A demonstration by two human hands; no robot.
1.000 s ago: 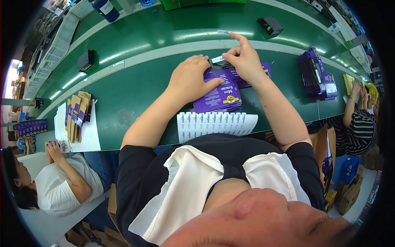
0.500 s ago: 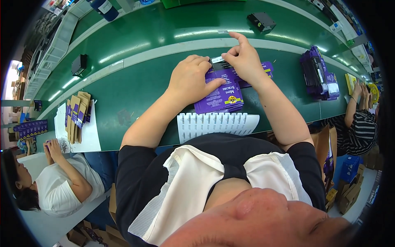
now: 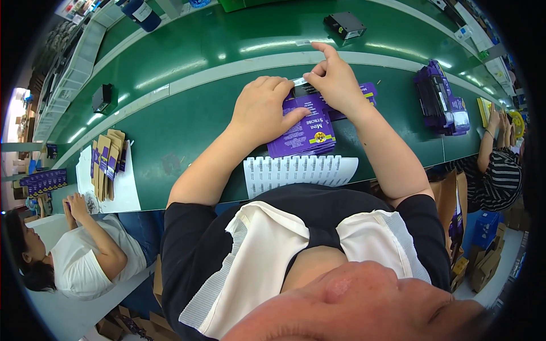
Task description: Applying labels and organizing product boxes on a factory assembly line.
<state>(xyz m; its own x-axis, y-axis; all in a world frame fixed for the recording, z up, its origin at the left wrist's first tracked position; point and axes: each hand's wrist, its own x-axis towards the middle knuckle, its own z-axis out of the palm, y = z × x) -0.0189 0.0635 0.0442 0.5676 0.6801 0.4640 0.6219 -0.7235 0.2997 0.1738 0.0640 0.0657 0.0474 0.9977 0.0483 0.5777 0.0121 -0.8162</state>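
A stack of flat purple cartons [image 3: 301,133] lies on the green bench in front of me. My left hand [image 3: 261,111] grips its left side, fingers bent at the far edge and thumb across the top carton. A white label [image 3: 300,82] shows on the dark far end of that carton. My right hand [image 3: 338,82] is over the far right of the stack, thumb tip at the label, index finger stretched away and the others curled. At the index fingertip is a small pale strip [image 3: 303,42]; whether it sticks to the finger I cannot tell.
A white label sheet [image 3: 301,175] lies nearest me. Purple cartons [image 3: 438,102] stand to the right, flat brown-and-purple cartons [image 3: 108,165] to the left. Black boxes [image 3: 344,25] [image 3: 102,98] sit on the green belt [image 3: 227,42] beyond. Co-workers sit at both sides.
The black boxes on the belt have shifted left. My right hand has moved slightly left; my left hand stays on the carton stack.
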